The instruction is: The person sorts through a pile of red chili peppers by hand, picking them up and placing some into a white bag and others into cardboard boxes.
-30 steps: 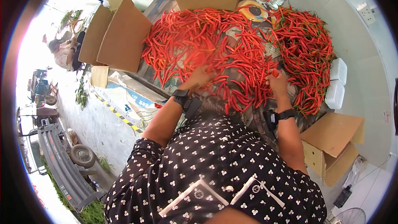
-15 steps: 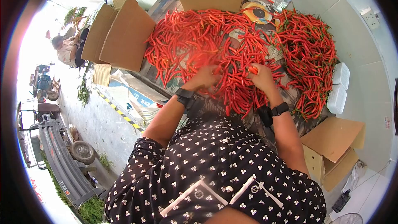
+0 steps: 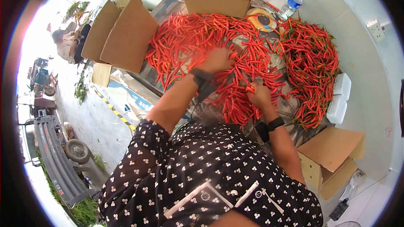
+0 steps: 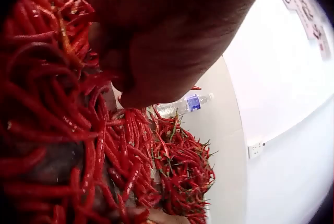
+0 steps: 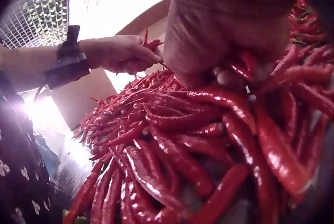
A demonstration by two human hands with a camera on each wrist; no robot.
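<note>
Loose red chili peppers (image 3: 252, 54) without green stems cover the middle of the table. My left hand (image 3: 216, 61) is over the centre of this spread, its fingers bent round a few chili peppers (image 5: 150, 43) whose tips poke out in the right wrist view. Closer to my body, the right hand (image 3: 261, 96) grips red chili peppers (image 3: 251, 88) above the near edge of the spread. In the right wrist view its curled fingers partly hide what they hold. Right of both hands is a heap of chili peppers with green stems (image 3: 313, 67).
A cardboard box (image 3: 216, 1) with chili peppers stands at the back; another open box (image 3: 128, 35) is at the left. A water bottle (image 3: 291, 5), white plastic trays (image 3: 337, 108) and a lower box (image 3: 332, 149) line the right side. A person (image 3: 66, 46) sits far left.
My left hand has moved forward and right across the chili peppers. The right hand came left from beside the stemmed heap, then back a little toward my body, still holding chili peppers.
</note>
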